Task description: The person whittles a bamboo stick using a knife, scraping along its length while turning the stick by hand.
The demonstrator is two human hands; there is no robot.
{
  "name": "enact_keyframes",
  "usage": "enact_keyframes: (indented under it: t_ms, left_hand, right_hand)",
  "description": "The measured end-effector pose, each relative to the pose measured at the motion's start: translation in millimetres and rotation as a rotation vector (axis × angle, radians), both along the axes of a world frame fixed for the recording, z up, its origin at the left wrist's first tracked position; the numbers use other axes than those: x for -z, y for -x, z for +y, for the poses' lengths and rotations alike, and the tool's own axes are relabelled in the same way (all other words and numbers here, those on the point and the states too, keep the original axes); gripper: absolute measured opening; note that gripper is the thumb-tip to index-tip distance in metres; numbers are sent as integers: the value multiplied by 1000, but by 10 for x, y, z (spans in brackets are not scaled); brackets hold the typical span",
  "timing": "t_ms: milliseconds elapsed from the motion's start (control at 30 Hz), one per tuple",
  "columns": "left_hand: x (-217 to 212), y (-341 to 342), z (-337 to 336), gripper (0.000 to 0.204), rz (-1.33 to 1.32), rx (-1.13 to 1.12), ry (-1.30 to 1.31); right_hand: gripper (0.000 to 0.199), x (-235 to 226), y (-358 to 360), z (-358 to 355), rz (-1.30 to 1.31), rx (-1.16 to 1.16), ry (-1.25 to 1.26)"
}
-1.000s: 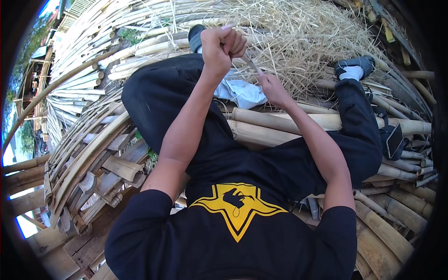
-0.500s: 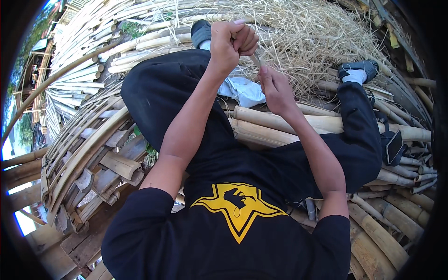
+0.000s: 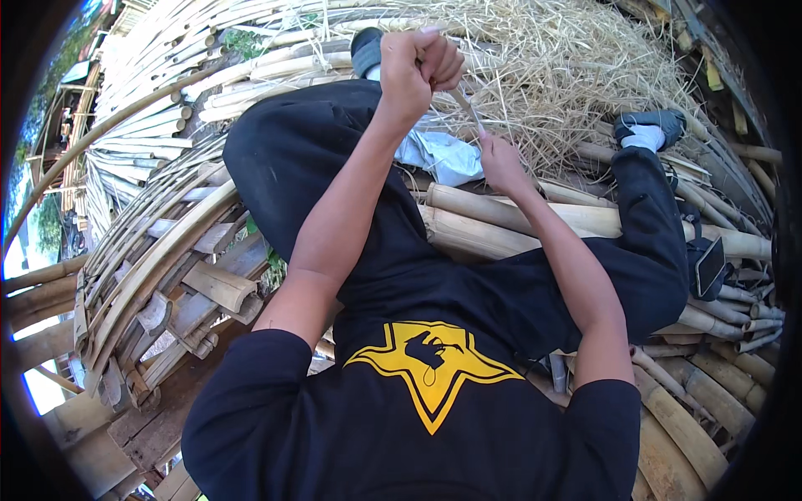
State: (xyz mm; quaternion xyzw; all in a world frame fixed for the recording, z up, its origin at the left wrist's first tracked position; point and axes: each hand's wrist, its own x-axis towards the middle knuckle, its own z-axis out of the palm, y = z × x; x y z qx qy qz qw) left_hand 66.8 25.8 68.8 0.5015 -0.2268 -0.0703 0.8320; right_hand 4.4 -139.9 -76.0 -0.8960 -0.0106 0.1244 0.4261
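Head view looks down on you seated among bamboo poles point(image 3: 518, 219), legs spread, black shirt and trousers filling the middle. Your left hand point(image 3: 418, 63) is raised and clenched into a fist around the upper end of a thin bamboo strip point(image 3: 465, 104); your right hand point(image 3: 499, 159), lower and near your lap, pinches the strip's other end, so the sliver runs taut on a slant between the two. Judging by the heap of pale shavings point(image 3: 568, 75) beyond your feet, a good deal of stripping is done, while the stacked split slats point(image 3: 150, 275) at your left suggest plenty left. The strip looks narrow, flat and pliant; the shavings are dry, wiry and tangled; the poles are round, smooth and tan, with ringed nodes. A crumpled whitish cloth point(image 3: 439, 154) lies just under the strip.
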Motion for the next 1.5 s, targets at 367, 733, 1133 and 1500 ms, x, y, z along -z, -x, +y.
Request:
enact_keyframes:
  t_ms: [367, 733, 1133, 1500]
  left_hand:
    - [13, -35, -5, 44, 32, -4, 146]
    - [-2, 31, -117, 46, -64, 1, -51]
    - [24, 132, -298, 59, -219, -356, 42]
    - [-894, 543, -263, 70, -422, -197, -199]
  right_hand:
    - [57, -746, 18, 141, -21, -2, -88]
    - [54, -4, -140, -132, 46, -24, -4]
    - [55, -77, -57, -54, -16, 8, -33]
    - [49, -588, -38, 59, -174, -2, -214]
